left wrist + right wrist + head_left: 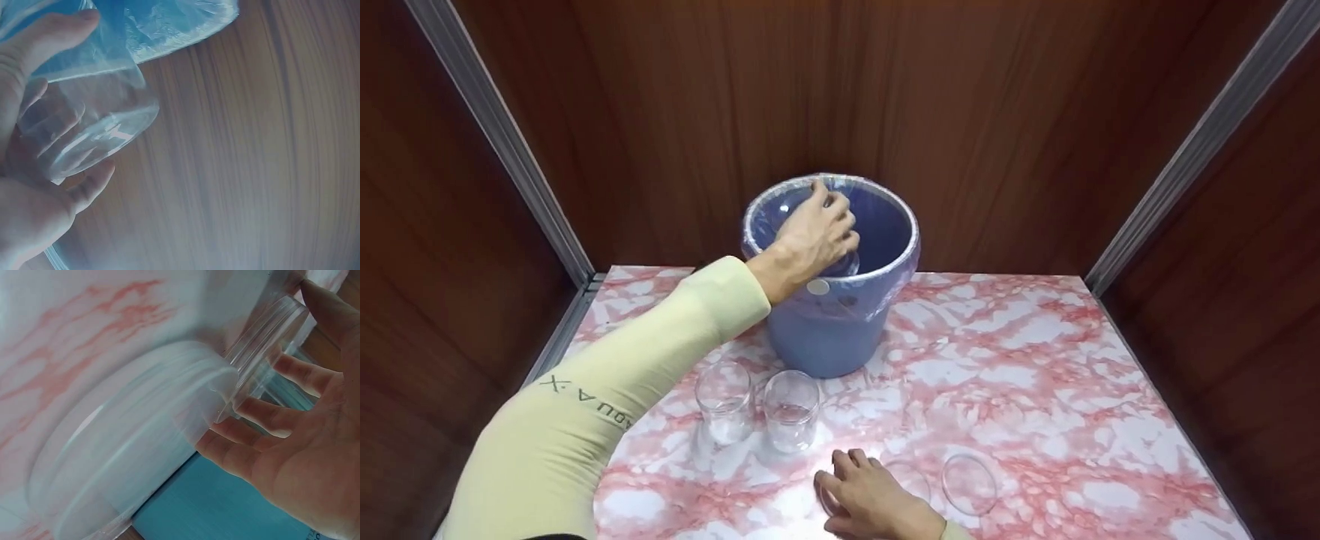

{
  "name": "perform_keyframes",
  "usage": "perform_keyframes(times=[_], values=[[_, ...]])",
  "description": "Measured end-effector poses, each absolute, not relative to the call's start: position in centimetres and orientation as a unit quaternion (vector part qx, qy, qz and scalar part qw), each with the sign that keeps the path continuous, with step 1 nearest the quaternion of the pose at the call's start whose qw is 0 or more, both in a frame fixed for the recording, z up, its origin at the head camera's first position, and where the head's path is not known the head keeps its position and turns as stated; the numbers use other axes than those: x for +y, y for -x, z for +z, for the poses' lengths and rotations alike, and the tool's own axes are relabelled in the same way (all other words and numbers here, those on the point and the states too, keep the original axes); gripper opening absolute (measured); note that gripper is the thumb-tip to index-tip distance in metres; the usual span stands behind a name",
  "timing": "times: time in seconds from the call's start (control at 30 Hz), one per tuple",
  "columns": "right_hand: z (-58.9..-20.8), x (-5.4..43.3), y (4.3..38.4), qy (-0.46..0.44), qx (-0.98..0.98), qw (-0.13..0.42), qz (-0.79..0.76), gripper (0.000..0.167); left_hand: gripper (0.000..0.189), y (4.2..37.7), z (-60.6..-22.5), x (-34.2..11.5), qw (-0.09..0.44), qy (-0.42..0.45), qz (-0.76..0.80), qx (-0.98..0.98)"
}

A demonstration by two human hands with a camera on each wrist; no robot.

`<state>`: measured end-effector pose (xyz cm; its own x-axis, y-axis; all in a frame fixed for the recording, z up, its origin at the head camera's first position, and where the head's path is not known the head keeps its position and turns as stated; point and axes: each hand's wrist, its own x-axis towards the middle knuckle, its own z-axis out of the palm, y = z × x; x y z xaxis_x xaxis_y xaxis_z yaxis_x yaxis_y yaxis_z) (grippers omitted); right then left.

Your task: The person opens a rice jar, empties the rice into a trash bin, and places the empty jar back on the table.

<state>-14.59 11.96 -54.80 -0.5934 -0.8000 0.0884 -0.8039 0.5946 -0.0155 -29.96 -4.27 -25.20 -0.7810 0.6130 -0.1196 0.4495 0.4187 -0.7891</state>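
Observation:
My left hand (817, 229) reaches over the mouth of a blue bin (825, 337), its fingers around a clear cup (107, 118). In the head view most of that cup is hidden behind the hand. Low on the table, my right hand (870, 495) grips a clear round lid (264, 349) between thumb and fingers. Close beside that lid, another clear round lid (135, 433) looms large in the right wrist view. Two more clear cups (791, 412) stand upright side by side in front of the bin, left of my right hand.
A transparent liner (877, 289) folds over the bin's rim. One clear round lid (969, 484) lies flat to the right of my right hand. Dark wood panels (997, 135) with metal corner strips enclose the red-and-white marbled table (1035, 405) at the back and sides.

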Motion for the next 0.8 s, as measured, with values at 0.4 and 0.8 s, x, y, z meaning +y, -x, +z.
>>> perform_keyframes(times=[0.4,0.8], values=[[-54.7,11.9,14.6,-0.44,-0.897,0.012,0.029,0.05,0.047,29.6,-24.4,-4.1,0.101,0.292,0.416,-0.855],[-54.9,12.1,14.5,-0.449,-0.892,0.031,0.032,0.051,0.055,29.9,-22.9,-5.3,0.112,0.28,0.423,-0.854]])
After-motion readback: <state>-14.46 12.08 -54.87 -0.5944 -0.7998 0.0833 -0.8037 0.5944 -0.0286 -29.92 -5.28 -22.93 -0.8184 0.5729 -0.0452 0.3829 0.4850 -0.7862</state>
